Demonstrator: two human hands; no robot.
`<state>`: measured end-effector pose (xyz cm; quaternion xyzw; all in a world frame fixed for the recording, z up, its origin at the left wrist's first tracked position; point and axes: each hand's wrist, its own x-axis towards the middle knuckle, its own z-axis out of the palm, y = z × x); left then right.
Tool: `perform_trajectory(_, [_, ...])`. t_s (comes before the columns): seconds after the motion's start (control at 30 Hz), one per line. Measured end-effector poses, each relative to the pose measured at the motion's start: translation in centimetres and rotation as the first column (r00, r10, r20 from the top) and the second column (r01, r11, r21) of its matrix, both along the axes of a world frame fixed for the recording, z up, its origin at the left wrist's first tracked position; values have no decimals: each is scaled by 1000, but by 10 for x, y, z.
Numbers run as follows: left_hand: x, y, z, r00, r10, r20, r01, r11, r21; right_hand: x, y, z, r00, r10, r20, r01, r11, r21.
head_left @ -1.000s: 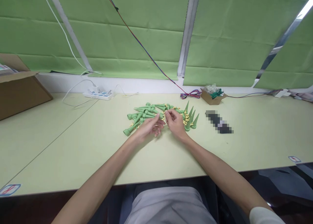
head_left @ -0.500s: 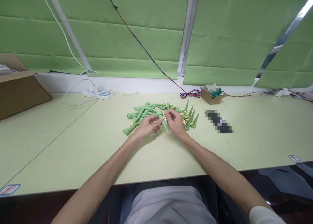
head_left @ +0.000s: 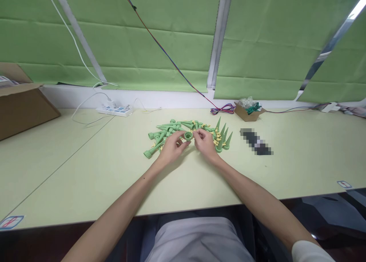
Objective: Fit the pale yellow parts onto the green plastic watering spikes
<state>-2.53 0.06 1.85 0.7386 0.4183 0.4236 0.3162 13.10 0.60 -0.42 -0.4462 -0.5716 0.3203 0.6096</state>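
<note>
My left hand grips a green plastic watering spike by its rim. The round open end of the spike faces me, and its point is hidden from view. Beside it, my right hand is closed in a pinch close to the rim. Whatever its fingertips hold is too small to make out. Behind both hands lies a pile of similar green spikes, with small yellow pieces among them. To the right of my right hand, several spikes stand point up.
A pixelated dark object lies to the right. Behind it are a small cardboard box and a coiled cable. At the back left are a power strip and a large cardboard box.
My left hand has turned the spike: its point slanted down toward me before, and now its open end faces me. My right hand has barely moved.
</note>
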Motion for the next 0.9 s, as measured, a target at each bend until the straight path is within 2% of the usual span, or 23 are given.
perform_trajectory(0.1, [-1, 2, 0, 999, 37, 23, -36, 998, -60, 0, 1, -1, 1000, 2, -13, -2, 1000, 15])
perform_trajectory(0.2, [-3, 3, 2, 994, 18, 104, 9, 968, -251, 1, 1, -2, 999, 14, -41, -13, 999, 47])
perform_trajectory(0.27, [-3, 3, 5, 976, -27, 216, 118, 901, -418, 1, 0, -2, 998, 39, -52, -35, 997, 72])
perform_trajectory(0.33, [-3, 2, 7, 932, -43, 359, 250, 796, -552, 1, -1, 0, 997, 66, -41, -62, 994, 95])
perform_trajectory(0.43, [-2, 2, 9, 856, -4, 517, 396, 647, -651, 1, -4, 3, 995, 96, 13, -97, 989, 112])
perform_trajectory(0.5, [-2, 2, 10, 831, 26, 556, 429, 606, -670, 0, -5, 3, 993, 109, 42, -113, 986, 121])
perform_trajectory(0.6, [-3, 2, 10, 832, 48, 553, 399, 640, -656, 0, -4, 2, 993, 107, 58, -114, 984, 136])
perform_trajectory(0.67, [-4, 1, 10, 844, 20, 536, 376, 689, -619, 1, -3, 0, 993, 102, 61, -109, 986, 125])
perform_trajectory(0.73, [-4, 0, 10, 878, -35, 478, 333, 761, -556, 1, -1, -2, 993, 97, 63, -103, 990, 100])
perform_trajectory(0.83, [-5, -3, 11, 963, -108, 246, 202, 897, -394, 1, 1, -3, 995, 68, 77, -74, 994, 74])
perform_trajectory(0.9, [-5, -3, 11, 992, -107, 71, 120, 964, -235, 1, 1, -3, 995, 49, 89, -55, 996, 67])
